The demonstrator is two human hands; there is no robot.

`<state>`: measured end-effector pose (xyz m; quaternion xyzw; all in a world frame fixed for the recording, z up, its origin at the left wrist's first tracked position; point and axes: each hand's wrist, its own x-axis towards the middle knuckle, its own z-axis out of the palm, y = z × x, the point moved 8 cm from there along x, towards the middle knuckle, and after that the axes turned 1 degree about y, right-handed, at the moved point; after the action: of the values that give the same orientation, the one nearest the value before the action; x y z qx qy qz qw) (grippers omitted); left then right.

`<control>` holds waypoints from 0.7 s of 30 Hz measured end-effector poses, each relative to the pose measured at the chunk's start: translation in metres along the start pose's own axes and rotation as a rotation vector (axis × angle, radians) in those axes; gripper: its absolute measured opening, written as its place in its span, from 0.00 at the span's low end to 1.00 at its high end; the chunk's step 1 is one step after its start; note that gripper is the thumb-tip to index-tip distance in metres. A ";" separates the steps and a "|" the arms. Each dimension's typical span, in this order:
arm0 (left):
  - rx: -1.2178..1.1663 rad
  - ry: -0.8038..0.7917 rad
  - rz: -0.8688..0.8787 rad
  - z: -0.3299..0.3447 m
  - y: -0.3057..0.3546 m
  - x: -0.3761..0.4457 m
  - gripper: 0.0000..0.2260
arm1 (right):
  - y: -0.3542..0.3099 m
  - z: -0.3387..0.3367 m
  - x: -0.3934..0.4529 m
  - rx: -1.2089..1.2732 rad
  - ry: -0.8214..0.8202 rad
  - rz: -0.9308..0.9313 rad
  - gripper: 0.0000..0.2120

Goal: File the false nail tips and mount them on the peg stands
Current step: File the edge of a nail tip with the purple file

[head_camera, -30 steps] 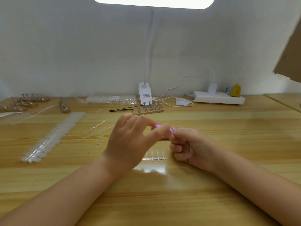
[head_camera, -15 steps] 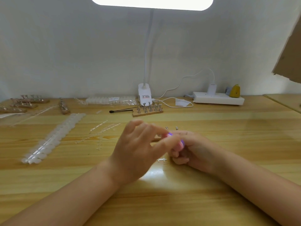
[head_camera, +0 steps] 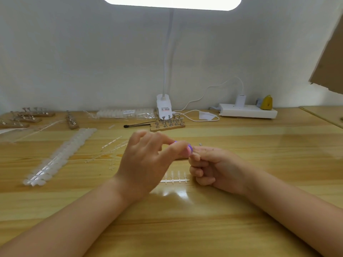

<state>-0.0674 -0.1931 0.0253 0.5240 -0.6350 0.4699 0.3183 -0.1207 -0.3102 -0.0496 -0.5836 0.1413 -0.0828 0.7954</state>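
My left hand (head_camera: 146, 164) pinches a small purple and pink nail file (head_camera: 189, 148) between thumb and forefinger, above the table's middle. My right hand (head_camera: 213, 167) is curled, its thumb and forefinger pinching a false nail tip against the file's end; the tip itself is almost hidden. A wooden peg stand (head_camera: 181, 157) lies right behind both hands, mostly covered. A second peg stand (head_camera: 167, 125) with several metal pegs sits farther back. A clear sprue strip (head_camera: 174, 179) lies under my hands.
Long rows of white nail tips (head_camera: 59, 156) lie at the left, with loose clear strips (head_camera: 111, 145) beside them. More peg stands (head_camera: 27, 117) sit at the back left. At the back are a black brush (head_camera: 137, 125), a lamp clamp (head_camera: 163, 106) and a power strip (head_camera: 247, 112).
Both hands dipped toward the table half a second ago and have risen back. The file has shifted slightly left against the pinched tip.
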 end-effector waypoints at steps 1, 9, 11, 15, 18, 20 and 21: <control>-0.013 0.023 0.030 -0.002 0.004 0.001 0.16 | 0.000 0.001 0.001 -0.007 -0.003 -0.007 0.05; -0.020 -0.056 -0.039 0.003 -0.006 -0.001 0.18 | 0.000 0.002 -0.001 0.004 -0.031 -0.001 0.08; -0.064 0.005 0.030 -0.001 0.007 0.003 0.16 | 0.000 0.005 0.000 -0.028 -0.048 -0.021 0.04; -0.008 -0.056 0.061 0.008 0.013 0.000 0.14 | -0.001 0.005 -0.002 -0.025 -0.040 -0.022 0.04; 0.033 -0.079 -0.063 0.005 -0.013 -0.002 0.18 | 0.000 0.001 -0.001 0.012 -0.005 -0.007 0.09; 0.004 -0.014 0.010 -0.001 0.001 0.002 0.16 | 0.000 0.002 0.000 -0.012 0.001 -0.032 0.07; 0.004 0.008 0.076 -0.001 0.014 0.004 0.13 | -0.001 0.003 -0.001 -0.024 0.000 -0.042 0.06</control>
<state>-0.0820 -0.1935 0.0253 0.4980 -0.6524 0.4851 0.3019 -0.1202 -0.3075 -0.0472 -0.5960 0.1303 -0.0977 0.7863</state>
